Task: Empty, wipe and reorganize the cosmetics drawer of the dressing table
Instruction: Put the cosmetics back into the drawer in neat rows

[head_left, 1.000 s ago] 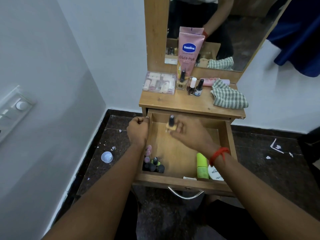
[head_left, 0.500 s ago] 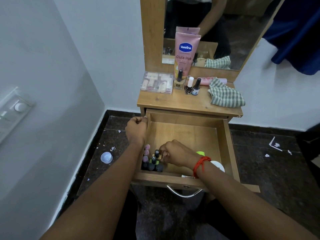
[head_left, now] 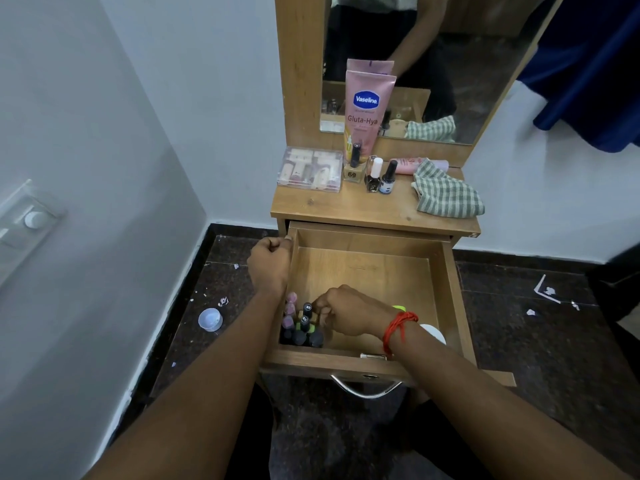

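Note:
The wooden drawer (head_left: pixel 451 306) of the dressing table is pulled out. My left hand (head_left: pixel 270 265) is closed on the drawer's left wall near the back. My right hand (head_left: pixel 349 317), a red thread on its wrist, reaches into the front left corner. Its fingertips pinch a black-capped nail polish bottle (head_left: pixel 307 308). That bottle stands in a cluster of nail polish bottles (head_left: pixel 304 336) next to pink-capped ones (head_left: pixel 289 310). My right wrist partly hides a green tube (head_left: pixel 399 308) and a white jar (head_left: pixel 433 333).
On the tabletop (head_left: pixel 346 209) stand a Vaseline tube (head_left: pixel 369 109), a clear cosmetics box (head_left: pixel 310 169), three nail polish bottles (head_left: pixel 374 174), a lying pink tube (head_left: pixel 406 165) and a checked cloth (head_left: pixel 446 195). A white cap (head_left: pixel 209 319) and paper scraps lie on the dark floor.
My right hand carried a black-capped nail polish bottle from the middle of the drawer down into the cluster at the front left corner. The left hand stayed on the drawer wall.

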